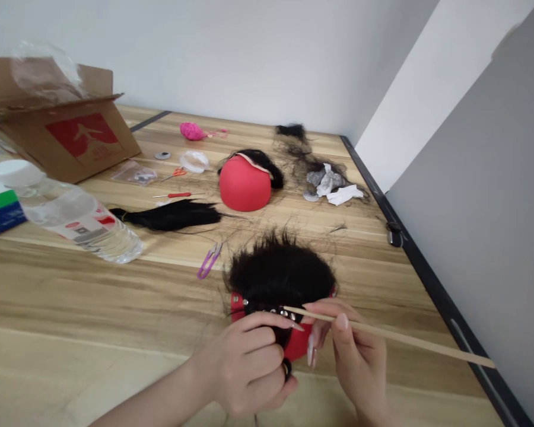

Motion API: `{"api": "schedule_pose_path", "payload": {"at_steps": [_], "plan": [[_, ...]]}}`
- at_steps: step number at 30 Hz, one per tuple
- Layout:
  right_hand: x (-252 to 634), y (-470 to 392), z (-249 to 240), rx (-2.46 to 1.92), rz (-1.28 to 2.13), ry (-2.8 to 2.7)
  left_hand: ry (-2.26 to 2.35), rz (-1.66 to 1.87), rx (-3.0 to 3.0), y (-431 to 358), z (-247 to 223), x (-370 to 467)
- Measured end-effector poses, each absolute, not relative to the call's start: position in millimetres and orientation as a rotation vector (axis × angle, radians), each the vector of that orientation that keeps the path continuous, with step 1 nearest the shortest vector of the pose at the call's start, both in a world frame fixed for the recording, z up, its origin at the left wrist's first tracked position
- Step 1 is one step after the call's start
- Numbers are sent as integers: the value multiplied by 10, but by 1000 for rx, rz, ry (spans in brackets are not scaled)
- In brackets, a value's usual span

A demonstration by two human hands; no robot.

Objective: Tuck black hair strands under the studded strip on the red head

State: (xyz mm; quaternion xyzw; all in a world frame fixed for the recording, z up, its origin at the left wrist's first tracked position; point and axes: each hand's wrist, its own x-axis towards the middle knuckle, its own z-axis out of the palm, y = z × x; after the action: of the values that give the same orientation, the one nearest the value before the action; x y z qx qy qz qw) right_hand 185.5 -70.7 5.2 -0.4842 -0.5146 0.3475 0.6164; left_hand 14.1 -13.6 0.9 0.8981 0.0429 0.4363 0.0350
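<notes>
A short black hairpiece point(282, 270) sits on a red form point(299, 344), with several round silvery pins along its near edge. My right hand point(353, 350) pinches a long, thin wooden stick point(409, 339) whose tip touches or nearly touches that pinned edge. Against the near side of the form is my left hand point(249, 362), its index finger stretched along the edge. Its other fingers are curled round a lock of black hair point(287, 369), part of which loops out beside them. Purple thread snips point(209, 261) lie to the left of the hairpiece.
Behind lie a black hair bundle point(173, 214), a red-handled tool point(178, 195), a second red form point(244, 184) with hair on it, and crumpled tissue point(331, 181) among loose hair. A water bottle point(78, 216) and a cardboard box point(93, 142) occupy the left. A wall borders the right edge.
</notes>
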Motion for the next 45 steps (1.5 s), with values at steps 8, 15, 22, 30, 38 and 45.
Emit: {"api": "schedule_pose_path", "payload": {"at_steps": [8,15,22,30,38,45], "plan": [[1823,-770,1,-1016,1048,-864,366,1614,2646,-184,89,51],[1809,-765,14,-1004,1019,-798,527,1409,2817,-47,161,-41],[1774,-760,54,-1055,997,-715,595,1201,2948,12,179,8],[1811,-732,85,-974,1037,-793,759,1024,2937,-63,214,51],[1805,-736,113,-967,1079,-779,883,876,2954,-94,316,130],[1808,-689,158,-963,1175,-666,962,738,2997,-155,359,159]]}}
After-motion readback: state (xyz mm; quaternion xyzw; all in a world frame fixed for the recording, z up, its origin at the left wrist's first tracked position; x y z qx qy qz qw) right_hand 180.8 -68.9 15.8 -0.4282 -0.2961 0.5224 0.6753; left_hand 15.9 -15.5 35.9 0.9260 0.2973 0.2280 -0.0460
